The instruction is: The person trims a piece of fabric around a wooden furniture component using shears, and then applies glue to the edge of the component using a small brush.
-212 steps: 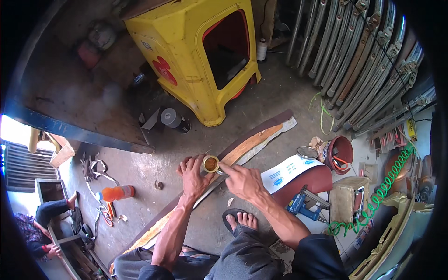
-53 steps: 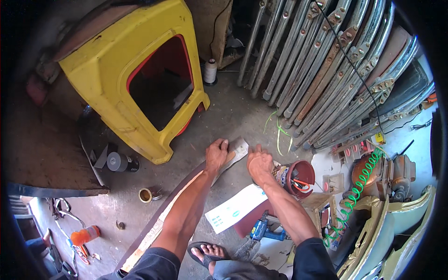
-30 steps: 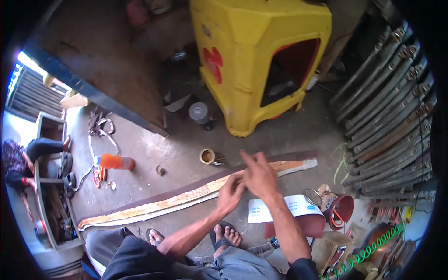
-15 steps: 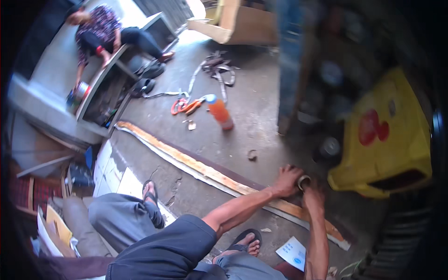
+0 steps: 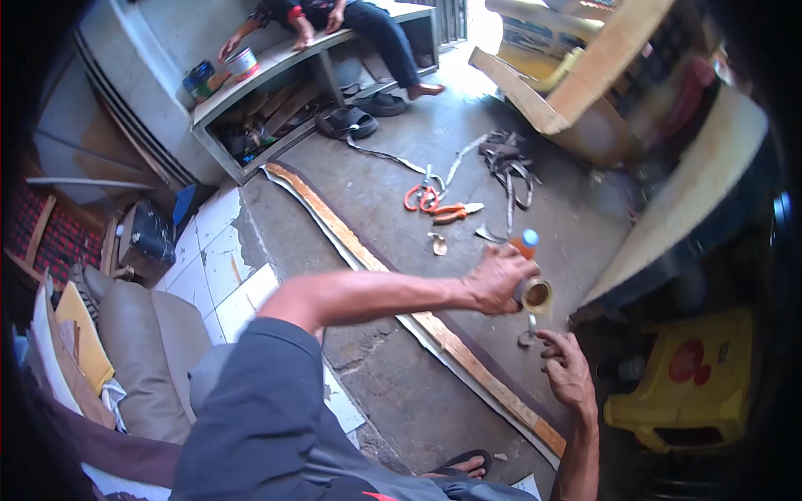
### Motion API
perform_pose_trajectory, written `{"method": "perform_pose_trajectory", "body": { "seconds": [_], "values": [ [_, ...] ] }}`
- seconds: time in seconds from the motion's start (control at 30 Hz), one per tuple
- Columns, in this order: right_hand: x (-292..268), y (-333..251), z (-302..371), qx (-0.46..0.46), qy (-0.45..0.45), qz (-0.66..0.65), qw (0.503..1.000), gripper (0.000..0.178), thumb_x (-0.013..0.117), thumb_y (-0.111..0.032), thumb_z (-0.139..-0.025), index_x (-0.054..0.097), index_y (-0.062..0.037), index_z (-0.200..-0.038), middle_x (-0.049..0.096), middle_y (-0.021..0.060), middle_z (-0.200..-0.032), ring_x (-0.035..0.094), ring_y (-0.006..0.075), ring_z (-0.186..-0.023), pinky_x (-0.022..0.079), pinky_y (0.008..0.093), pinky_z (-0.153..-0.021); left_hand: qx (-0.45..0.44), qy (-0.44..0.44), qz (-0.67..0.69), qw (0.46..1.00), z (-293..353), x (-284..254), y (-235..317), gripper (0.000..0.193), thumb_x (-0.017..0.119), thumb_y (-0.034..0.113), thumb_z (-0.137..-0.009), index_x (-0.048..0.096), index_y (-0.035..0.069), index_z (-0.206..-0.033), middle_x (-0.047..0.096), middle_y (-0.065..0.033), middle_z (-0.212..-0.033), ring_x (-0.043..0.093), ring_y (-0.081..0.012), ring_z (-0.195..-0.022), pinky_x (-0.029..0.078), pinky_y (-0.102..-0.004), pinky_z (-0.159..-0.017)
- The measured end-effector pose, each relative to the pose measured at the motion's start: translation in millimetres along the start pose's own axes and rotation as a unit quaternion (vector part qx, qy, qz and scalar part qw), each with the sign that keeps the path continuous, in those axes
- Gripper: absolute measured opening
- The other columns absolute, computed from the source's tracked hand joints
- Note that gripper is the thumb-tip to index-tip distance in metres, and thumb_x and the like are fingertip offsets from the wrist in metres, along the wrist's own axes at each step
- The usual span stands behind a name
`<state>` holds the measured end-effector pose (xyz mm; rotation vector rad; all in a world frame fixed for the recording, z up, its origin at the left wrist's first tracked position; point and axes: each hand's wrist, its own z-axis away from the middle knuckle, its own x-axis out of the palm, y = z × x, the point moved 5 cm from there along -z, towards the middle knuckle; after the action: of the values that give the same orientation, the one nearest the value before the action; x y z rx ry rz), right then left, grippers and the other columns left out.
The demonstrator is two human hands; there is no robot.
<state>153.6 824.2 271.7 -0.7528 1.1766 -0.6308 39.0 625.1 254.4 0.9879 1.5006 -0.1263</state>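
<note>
My left hand grips a small cylindrical container with a gold-coloured rim, its round mouth turned toward me. A short pale streak shows just below the rim; I cannot tell what it is. My right hand is apart from the container, below and right of it, with the index finger stretched out and nothing visible held. A small curled piece lies on the floor near those fingertips. Behind my left hand, partly hidden, stands a bottle of orange liquid with a blue cap. A long wooden strip with white and dark edging runs beneath my left forearm.
Orange-handled pliers, red-handled scissors and tangled straps lie beyond. A yellow stool stands at right, below a large curved panel. Another person sits on a bench near a tin.
The view has swung to the right-hand side's left, showing more of the bench. My hands, close together around the container earlier, are apart now; the container stays in my left hand.
</note>
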Motion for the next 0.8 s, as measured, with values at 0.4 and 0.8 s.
{"method": "perform_pose_trajectory", "body": {
  "seconds": [0.4,0.8],
  "values": [
    [166,-243,-203,-0.086,-0.087,-0.289,0.95,0.055,0.055,0.002,-0.083,0.053,-0.0071,-0.137,0.056,0.007,-0.114,0.061,0.0156,-0.094,0.054,0.03,-0.08,-0.352,0.252,0.315,0.845,316,-201,-447,0.062,0.091,0.02,-0.07,0.061,0.009,-0.123,0.07,-0.0038,-0.111,0.065,-0.018,-0.108,0.049,-0.0346,-0.099],
    [358,-67,-192,-0.047,-0.119,0.382,0.915,0.101,0.075,-0.022,-0.079,0.017,-0.0201,-0.162,0.054,0.0174,-0.131,0.054,0.0358,-0.122,0.04,0.0478,-0.106,-0.355,0.279,0.374,0.81,328,-136,-456,0.06,0.09,0.023,-0.074,0.058,0.006,-0.121,0.069,-0.0054,-0.109,0.065,-0.0179,-0.104,0.05,-0.0353,-0.094]
  ]
}}
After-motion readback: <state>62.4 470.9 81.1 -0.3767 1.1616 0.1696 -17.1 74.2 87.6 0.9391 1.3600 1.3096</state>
